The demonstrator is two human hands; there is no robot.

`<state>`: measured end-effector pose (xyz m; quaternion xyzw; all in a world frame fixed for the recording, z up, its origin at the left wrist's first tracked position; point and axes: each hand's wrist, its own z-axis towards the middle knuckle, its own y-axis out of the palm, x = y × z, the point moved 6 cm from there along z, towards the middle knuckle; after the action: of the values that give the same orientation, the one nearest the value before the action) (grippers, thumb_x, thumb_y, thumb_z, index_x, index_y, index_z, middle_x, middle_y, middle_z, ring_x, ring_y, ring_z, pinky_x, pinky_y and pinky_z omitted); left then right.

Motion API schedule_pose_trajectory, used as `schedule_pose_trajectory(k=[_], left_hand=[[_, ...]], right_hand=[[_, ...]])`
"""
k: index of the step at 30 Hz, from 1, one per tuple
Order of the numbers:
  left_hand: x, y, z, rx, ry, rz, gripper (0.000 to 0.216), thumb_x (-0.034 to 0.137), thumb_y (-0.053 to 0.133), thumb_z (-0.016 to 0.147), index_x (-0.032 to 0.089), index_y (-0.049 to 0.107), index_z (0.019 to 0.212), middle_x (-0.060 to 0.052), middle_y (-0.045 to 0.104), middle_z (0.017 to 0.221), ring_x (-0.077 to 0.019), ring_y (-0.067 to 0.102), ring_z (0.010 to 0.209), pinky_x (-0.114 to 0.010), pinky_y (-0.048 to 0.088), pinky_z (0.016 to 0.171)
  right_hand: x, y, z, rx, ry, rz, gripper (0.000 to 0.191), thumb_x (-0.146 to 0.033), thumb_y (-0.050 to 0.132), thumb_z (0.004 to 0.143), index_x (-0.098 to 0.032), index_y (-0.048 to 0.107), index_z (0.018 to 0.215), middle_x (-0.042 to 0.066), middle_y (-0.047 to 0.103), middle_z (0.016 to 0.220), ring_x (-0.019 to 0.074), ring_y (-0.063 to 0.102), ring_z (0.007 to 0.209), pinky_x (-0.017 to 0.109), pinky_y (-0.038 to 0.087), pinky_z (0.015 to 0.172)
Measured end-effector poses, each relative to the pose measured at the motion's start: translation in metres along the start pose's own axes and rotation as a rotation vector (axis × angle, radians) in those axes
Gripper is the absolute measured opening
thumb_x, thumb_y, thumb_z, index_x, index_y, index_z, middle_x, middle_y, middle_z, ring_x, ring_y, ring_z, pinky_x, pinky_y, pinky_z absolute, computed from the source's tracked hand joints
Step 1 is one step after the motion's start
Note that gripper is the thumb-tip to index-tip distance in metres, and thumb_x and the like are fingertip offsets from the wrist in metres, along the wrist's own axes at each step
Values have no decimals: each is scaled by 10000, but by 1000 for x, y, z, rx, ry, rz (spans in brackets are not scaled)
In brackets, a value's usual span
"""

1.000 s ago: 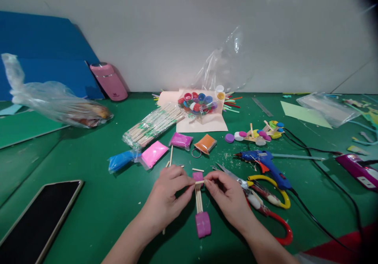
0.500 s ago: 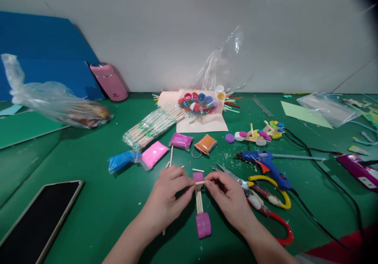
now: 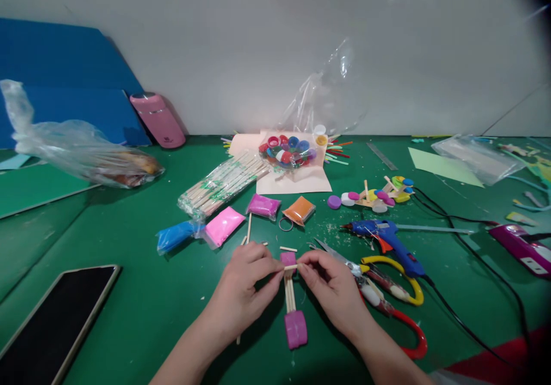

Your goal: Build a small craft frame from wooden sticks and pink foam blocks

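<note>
Between my two hands a short wooden stick lies crosswise. My left hand pinches its left end, and my right hand pinches the right end. It rests across several parallel sticks that join two purple bottle caps: a nearer purple cap and a farther purple cap. Just beyond lies another short stick piece. A longer wooden stick pokes out past my left hand, which partly hides the sticks around it.
Scissors with yellow and red handles and a blue glue gun lie to the right. Farther back are clay packets, bagged sticks, bagged caps and a cap-and-stick model. A phone lies left.
The hands and the stick between them hold the same position. Only a very slight shift of the whole view shows.
</note>
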<state>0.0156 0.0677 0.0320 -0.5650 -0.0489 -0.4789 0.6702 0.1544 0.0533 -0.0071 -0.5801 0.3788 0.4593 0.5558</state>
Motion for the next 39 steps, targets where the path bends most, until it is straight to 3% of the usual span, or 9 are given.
schedule_pose_trajectory(k=[4, 13, 20, 29, 39], left_hand=[[0, 0, 0, 7, -21, -21, 148, 140, 507, 776, 188, 646, 754, -17, 559, 657, -142, 525, 636, -267, 413, 594], [-2, 3, 1, 9, -81, -59, 171, 158, 531, 745, 176, 623, 889, -21, 585, 661, -163, 540, 662, -302, 442, 623], [-3, 9, 4, -24, -133, -195, 147, 154, 549, 740, 178, 655, 840, -35, 614, 677, -158, 551, 648, -300, 451, 621], [-6, 12, 4, -10, -155, -276, 149, 135, 550, 741, 192, 668, 814, -22, 592, 652, -144, 551, 631, -255, 443, 578], [-9, 24, 4, -15, -200, -274, 132, 139, 554, 741, 180, 679, 743, -15, 586, 613, -147, 547, 625, -268, 440, 603]], right_hand=[[1, 0, 0, 9, 5, 15, 169, -305, 487, 827, -177, 596, 814, 11, 548, 709, 121, 487, 599, 216, 394, 522], [3, -1, -3, 33, 33, 106, 236, -301, 485, 831, -197, 551, 1032, 4, 508, 733, 123, 487, 625, 221, 416, 550], [-2, -4, -2, 62, -30, 37, 174, -256, 457, 844, -196, 584, 947, 34, 554, 818, 149, 526, 733, 237, 423, 606], [-6, 1, 0, 27, -80, -103, 137, -257, 499, 817, -193, 616, 846, 10, 514, 714, 123, 477, 603, 219, 375, 503], [-9, 0, 0, 28, -114, -107, 175, -245, 487, 828, -197, 631, 915, 27, 548, 750, 139, 507, 636, 236, 396, 539]])
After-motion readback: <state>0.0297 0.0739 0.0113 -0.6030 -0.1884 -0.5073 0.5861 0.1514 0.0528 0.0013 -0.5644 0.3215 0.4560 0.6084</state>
